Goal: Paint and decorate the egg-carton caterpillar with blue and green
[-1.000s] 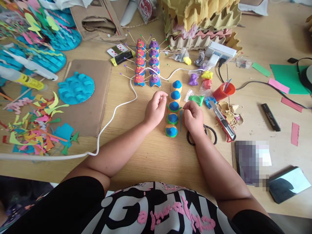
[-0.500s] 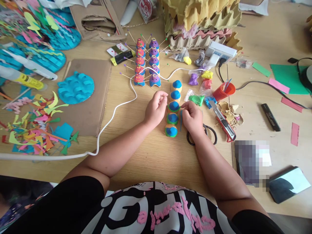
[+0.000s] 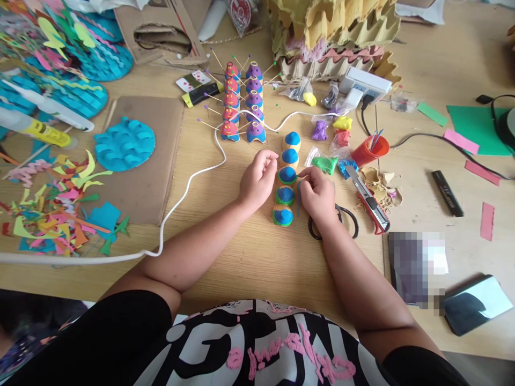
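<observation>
A strip of several egg carton cups (image 3: 290, 156) stands in front of me, each topped with blue clay. Green clay rims the three nearest cups. My left hand (image 3: 258, 181) is closed at the strip's left side, fingers curled and fingertips close to the second and third cups. My right hand (image 3: 317, 194) is also closed, thumb and index finger together at the third cup's right edge, by its green clay (image 3: 295, 181). Whatever either hand holds is too small or hidden to name. A thin blue stick (image 3: 299, 199) lies beside my right hand. Scissors (image 3: 349, 221) lie partly under my right wrist.
Red and purple carton caterpillars (image 3: 229, 130) with pins stand behind, crossed by a white cable (image 3: 193, 177). Clay bags (image 3: 324, 164), a red cup (image 3: 369, 152) and a utility knife (image 3: 368, 201) lie right. Paper scraps (image 3: 68, 209) and cardboard (image 3: 139, 198) are left. Egg trays (image 3: 333, 32) stack behind.
Almost nothing differs. Both hands stay at the strip, with only a very slight shift of the left fingers.
</observation>
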Tool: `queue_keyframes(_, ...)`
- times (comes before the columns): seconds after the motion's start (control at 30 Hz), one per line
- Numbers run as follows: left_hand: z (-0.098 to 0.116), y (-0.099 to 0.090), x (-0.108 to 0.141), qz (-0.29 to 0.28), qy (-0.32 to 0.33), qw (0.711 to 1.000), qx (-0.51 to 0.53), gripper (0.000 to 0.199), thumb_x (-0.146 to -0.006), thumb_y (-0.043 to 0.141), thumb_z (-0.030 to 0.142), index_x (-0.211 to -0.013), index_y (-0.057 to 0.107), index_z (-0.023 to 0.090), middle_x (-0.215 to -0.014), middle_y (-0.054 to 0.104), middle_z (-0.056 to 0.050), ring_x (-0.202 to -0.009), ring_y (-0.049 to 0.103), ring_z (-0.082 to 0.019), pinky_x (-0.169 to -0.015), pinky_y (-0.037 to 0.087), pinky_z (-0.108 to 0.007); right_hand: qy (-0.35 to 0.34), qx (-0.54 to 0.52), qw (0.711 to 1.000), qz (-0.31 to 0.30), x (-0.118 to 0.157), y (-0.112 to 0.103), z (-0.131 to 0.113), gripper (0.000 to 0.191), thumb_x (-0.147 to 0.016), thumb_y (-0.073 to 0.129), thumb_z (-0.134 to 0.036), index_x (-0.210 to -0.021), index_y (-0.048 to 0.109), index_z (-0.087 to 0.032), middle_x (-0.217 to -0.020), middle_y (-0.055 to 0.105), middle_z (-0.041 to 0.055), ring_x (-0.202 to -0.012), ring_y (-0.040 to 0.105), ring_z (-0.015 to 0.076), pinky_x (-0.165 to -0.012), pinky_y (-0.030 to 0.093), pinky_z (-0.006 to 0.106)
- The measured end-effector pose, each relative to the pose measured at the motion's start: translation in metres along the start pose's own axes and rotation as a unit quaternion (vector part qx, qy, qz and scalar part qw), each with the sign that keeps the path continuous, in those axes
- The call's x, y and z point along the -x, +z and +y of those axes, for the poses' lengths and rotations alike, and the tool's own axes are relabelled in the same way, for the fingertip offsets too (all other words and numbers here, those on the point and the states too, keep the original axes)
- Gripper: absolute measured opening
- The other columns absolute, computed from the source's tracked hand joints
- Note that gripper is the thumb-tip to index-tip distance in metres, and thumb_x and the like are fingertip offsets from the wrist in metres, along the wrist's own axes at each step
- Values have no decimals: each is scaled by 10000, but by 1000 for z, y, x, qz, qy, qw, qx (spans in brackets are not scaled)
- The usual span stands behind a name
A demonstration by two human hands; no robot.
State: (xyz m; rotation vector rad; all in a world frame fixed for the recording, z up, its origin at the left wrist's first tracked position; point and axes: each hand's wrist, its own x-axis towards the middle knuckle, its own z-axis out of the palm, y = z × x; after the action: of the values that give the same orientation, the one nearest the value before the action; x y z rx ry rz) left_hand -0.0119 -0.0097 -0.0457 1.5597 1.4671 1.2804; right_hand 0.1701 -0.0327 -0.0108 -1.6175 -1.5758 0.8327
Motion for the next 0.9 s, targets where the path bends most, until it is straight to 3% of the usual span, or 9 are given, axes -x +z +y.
queue_keyframes(0.7, -2, 0, 0, -3, 7, 1000, -17, 202, -1132, 535, 442, -1172, 638, 273, -916, 744, -13, -869, 725, -189, -844, 547, -326, 9, 4, 1000, -4, 0, 0, 1, 157, -833, 538, -235, -933, 655, -263, -600, 540, -54, -586, 499, 189, -612, 341, 342)
queue_keyframes(0.9, -4, 1, 0, 6, 13, 1000, -11, 166, -1126, 551, 403, -1168, 643, 271, -919, 727, -14, -893, 725, -192, -854, 550, -325, 6, -5, 1000, 7, 0, 1, 2, 131, -813, 538, -213, -921, 570, -280, -618, 516, -58, -586, 466, 182, -620, 337, 341)
